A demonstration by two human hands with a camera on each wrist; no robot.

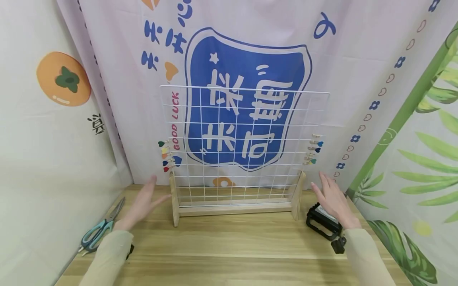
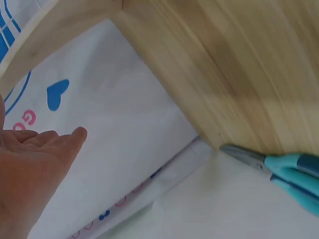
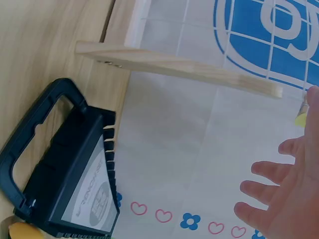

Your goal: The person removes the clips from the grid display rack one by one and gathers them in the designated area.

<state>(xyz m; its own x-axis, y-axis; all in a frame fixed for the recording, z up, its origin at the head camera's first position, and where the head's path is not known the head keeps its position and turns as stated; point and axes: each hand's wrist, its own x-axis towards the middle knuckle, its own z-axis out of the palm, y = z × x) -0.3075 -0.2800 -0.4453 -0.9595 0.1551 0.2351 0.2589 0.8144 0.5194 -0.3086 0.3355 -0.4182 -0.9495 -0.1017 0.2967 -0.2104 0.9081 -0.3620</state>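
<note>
White wire grid point(image 1: 245, 139): set upright in a wooden stand point(image 1: 236, 209) at the back of the wood-grain table point(image 1: 214, 250), between the two hands. Long axis is directed left to right across the table; the broad face is turned toward the wearer. The stand's base bar is laid parallel to that axis, and its two uprights are raised at the ends.

Small clips are fixed along both side edges, lower half: left clips point(image 1: 166, 157) with green, yellow, orange, blue and red ornaments; right clips point(image 1: 314, 150) with blue and teal ones.

Left hand point(image 1: 141, 204): held just beside the left upright, fingers extended and pointed away from the wearer, thumb set apart toward the wood. Contact of thumb and upright cannot be told. Right hand point(image 1: 332, 200): held beside the right upright, a gap being seen; fingers straight and slightly spread.

Scissors point(image 1: 101, 230) are placed at far left, blades pointed to the rear. A black handled case point(image 1: 323, 222) is seen under the right hand, set obliquely. Behind, a printed cloth point(image 1: 143, 119) with a blue shield is hung.
</note>
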